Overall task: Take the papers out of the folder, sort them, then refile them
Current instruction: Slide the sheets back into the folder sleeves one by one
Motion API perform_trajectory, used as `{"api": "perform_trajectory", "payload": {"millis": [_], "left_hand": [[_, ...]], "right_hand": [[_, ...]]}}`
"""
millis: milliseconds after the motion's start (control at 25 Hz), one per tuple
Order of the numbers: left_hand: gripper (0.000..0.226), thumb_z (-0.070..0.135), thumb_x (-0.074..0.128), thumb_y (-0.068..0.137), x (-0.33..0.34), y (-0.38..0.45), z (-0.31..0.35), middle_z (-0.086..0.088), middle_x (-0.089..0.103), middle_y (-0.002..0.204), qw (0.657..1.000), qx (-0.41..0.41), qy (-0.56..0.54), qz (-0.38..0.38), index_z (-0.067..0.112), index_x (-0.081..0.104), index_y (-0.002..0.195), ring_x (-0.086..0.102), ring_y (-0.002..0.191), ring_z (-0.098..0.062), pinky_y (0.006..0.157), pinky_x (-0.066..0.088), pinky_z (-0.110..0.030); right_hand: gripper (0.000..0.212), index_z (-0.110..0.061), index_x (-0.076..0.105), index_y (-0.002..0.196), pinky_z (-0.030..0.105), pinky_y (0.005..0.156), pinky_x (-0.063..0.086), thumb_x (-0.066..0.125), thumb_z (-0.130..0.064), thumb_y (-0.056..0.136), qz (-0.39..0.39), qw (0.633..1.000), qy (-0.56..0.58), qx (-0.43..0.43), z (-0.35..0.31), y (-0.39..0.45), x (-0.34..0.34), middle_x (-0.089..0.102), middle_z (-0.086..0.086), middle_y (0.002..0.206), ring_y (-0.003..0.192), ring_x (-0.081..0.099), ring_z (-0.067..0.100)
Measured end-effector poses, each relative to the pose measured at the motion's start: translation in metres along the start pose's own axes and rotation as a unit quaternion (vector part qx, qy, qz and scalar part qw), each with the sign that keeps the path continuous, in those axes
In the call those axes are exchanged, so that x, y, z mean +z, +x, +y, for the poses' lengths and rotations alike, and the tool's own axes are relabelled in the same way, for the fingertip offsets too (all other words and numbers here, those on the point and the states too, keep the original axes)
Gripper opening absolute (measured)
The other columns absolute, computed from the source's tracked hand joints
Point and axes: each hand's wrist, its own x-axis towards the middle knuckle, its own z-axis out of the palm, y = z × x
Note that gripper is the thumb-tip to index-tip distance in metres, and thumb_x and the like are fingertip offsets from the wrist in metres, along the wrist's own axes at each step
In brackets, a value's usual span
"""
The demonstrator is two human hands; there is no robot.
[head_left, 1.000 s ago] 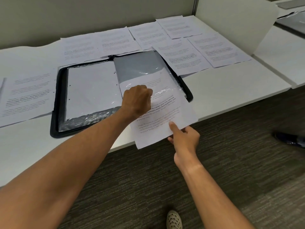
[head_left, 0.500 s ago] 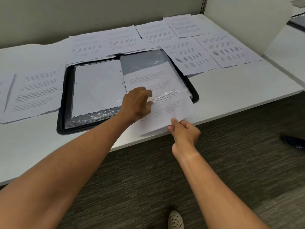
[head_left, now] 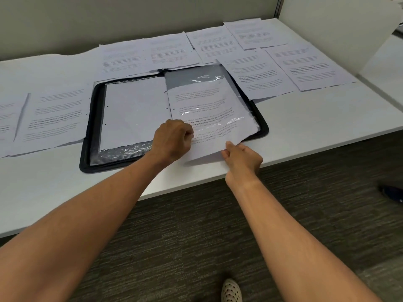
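An open black zip folder [head_left: 87, 136] lies on the white desk [head_left: 316, 118], with clear plastic sleeves on both sides. A printed sheet [head_left: 207, 105] sits partly inside the right sleeve [head_left: 194, 78], its near end sticking out over the folder's front edge. My left hand [head_left: 172, 140] is curled, pinching the sleeve's near edge over the sheet. My right hand [head_left: 242, 160] pinches the sheet's near right corner at the desk edge. The left sleeve [head_left: 133, 112] holds a blank-looking page.
Several printed sheets lie spread around the folder: at the back [head_left: 144, 55], at the right [head_left: 305, 66] and at the left [head_left: 54, 114]. A white partition [head_left: 338, 25] stands at the right. Dark carpet and my shoe [head_left: 231, 290] are below the desk edge.
The sheet has slid farther up into the right sleeve, and less of it hangs past the desk edge. My right hand followed it forward; my left hand stayed on the sleeve's edge.
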Motion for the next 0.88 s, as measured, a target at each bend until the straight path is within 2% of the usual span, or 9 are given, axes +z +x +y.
{"api": "perform_trajectory", "payload": {"millis": [160, 320, 440, 560, 640, 760, 840, 880], "left_hand": [[0.014, 0.011, 0.065, 0.087, -0.003, 0.0, 0.002, -0.007, 0.073, 0.091, 1.0, 0.005, -0.001, 0.004, 0.009, 0.077, 0.093, 0.064, 0.076, -0.027, 0.068, 0.057, -0.041], [0.013, 0.012, 0.066, 0.086, -0.003, 0.001, 0.0, -0.007, 0.073, 0.093, 1.0, -0.004, -0.003, 0.005, 0.011, 0.077, 0.093, 0.064, 0.079, -0.028, 0.07, 0.056, -0.042], [0.013, 0.013, 0.067, 0.086, -0.002, 0.002, 0.0, -0.007, 0.073, 0.094, 1.0, -0.01, -0.01, 0.0, 0.012, 0.077, 0.095, 0.064, 0.08, -0.027, 0.071, 0.057, -0.042], [0.013, 0.012, 0.068, 0.085, -0.001, 0.003, 0.0, -0.006, 0.073, 0.09, 1.0, -0.001, -0.01, 0.005, 0.012, 0.077, 0.094, 0.064, 0.077, -0.025, 0.069, 0.056, -0.041], [0.012, 0.012, 0.068, 0.085, 0.0, 0.003, -0.001, -0.006, 0.073, 0.088, 1.0, -0.003, -0.017, 0.013, 0.012, 0.077, 0.093, 0.064, 0.075, -0.025, 0.068, 0.056, -0.041], [0.012, 0.013, 0.068, 0.086, 0.001, 0.002, 0.0, -0.005, 0.073, 0.088, 1.0, -0.006, -0.019, 0.02, 0.013, 0.077, 0.093, 0.064, 0.077, -0.026, 0.069, 0.056, -0.042], [0.011, 0.013, 0.068, 0.085, 0.002, 0.002, -0.001, -0.004, 0.073, 0.088, 1.0, -0.007, -0.019, 0.024, 0.013, 0.077, 0.092, 0.065, 0.078, -0.026, 0.069, 0.056, -0.042], [0.011, 0.013, 0.068, 0.085, 0.002, 0.002, -0.001, -0.004, 0.073, 0.088, 0.999, -0.009, -0.02, 0.025, 0.013, 0.077, 0.091, 0.065, 0.078, -0.026, 0.069, 0.056, -0.042]], "right_hand": [[0.007, -0.01, 0.071, 0.089, 0.019, 0.07, 0.059, 0.075, -0.005, 0.086, 0.007, 0.999, 0.029, 0.011, 0.0, 0.001, 0.009, 0.071, 0.006, 0.09, 0.079, 0.072, 0.013], [0.015, -0.018, 0.067, 0.082, 0.017, 0.065, 0.058, 0.075, -0.007, 0.087, -0.006, 0.999, 0.034, 0.008, -0.01, 0.007, 0.031, 0.073, 0.005, 0.091, 0.077, 0.073, 0.01], [0.012, -0.014, 0.07, 0.087, 0.015, 0.056, 0.054, 0.074, -0.003, 0.086, -0.012, 0.998, 0.057, 0.029, -0.016, 0.015, 0.046, 0.073, 0.004, 0.088, 0.074, 0.072, 0.009], [0.012, -0.004, 0.068, 0.088, 0.019, 0.058, 0.053, 0.062, 0.006, 0.089, -0.03, 0.994, 0.095, 0.051, -0.02, 0.025, 0.06, 0.073, 0.004, 0.089, 0.08, 0.071, 0.013], [0.013, -0.003, 0.066, 0.085, 0.019, 0.059, 0.054, 0.061, 0.009, 0.089, -0.048, 0.992, 0.109, 0.049, -0.022, 0.03, 0.066, 0.072, 0.003, 0.083, 0.08, 0.071, 0.015], [0.012, -0.009, 0.069, 0.079, 0.017, 0.061, 0.054, 0.073, 0.001, 0.085, -0.048, 0.996, 0.075, 0.013, -0.022, 0.036, 0.065, 0.072, -0.002, 0.069, 0.069, 0.069, 0.011], [0.004, -0.007, 0.073, 0.084, 0.014, 0.057, 0.053, 0.077, -0.009, 0.085, -0.037, 0.999, 0.018, -0.027, -0.023, 0.04, 0.057, 0.074, 0.002, 0.077, 0.068, 0.069, 0.01], [0.01, -0.007, 0.073, 0.086, 0.014, 0.056, 0.054, 0.079, -0.015, 0.084, -0.025, 0.998, -0.011, -0.051, -0.023, 0.043, 0.051, 0.074, 0.004, 0.079, 0.067, 0.07, 0.011]]}}
